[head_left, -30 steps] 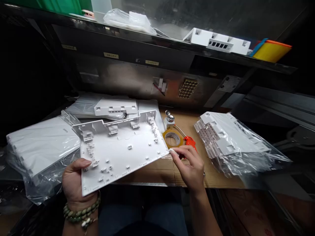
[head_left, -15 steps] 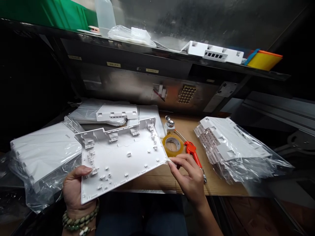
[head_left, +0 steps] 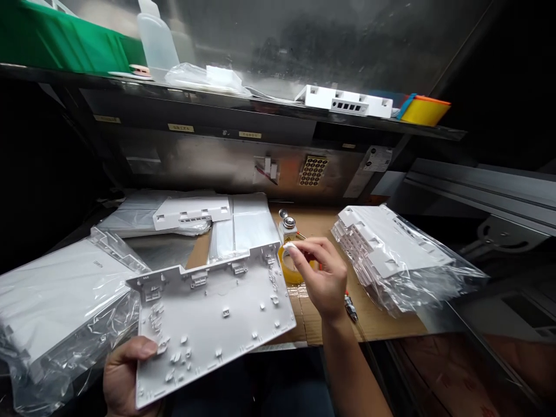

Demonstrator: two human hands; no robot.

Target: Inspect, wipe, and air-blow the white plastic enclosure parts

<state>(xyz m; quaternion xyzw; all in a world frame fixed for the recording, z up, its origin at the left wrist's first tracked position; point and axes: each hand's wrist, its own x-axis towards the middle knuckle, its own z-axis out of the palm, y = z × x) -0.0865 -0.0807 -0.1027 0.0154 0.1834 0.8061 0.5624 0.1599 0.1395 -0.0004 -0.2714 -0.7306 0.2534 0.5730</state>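
My left hand [head_left: 129, 370] grips the lower left edge of a white plastic housing cover [head_left: 243, 301], thumb on its inner face. The cover is tilted, its inside with small posts and clips towards me. My right hand [head_left: 324, 272] is raised beside the cover's upper right corner, thumb and fingers pinching a small white wad [head_left: 288, 247], perhaps cloth or paper. Just behind these fingers stand a bottle with a metal pump top [head_left: 288, 223] and a roll of yellow tape [head_left: 292, 274], partly hidden. A tool tip [head_left: 351, 308] shows right of my wrist.
Bagged white covers lie at left [head_left: 65, 295] and right [head_left: 391, 243]. Flat plastic bags [head_left: 245, 220] and another white cover [head_left: 191, 211] lie behind. The shelf overhead carries a green bin [head_left: 65, 43], a squeeze bottle [head_left: 157, 43], a white cover [head_left: 347, 101] and a yellow container [head_left: 423, 110].
My right hand has moved up from the cover's lower right corner to the pump bottle, with the white wad in its fingers. The cover, still in my left hand, sits lower in view.
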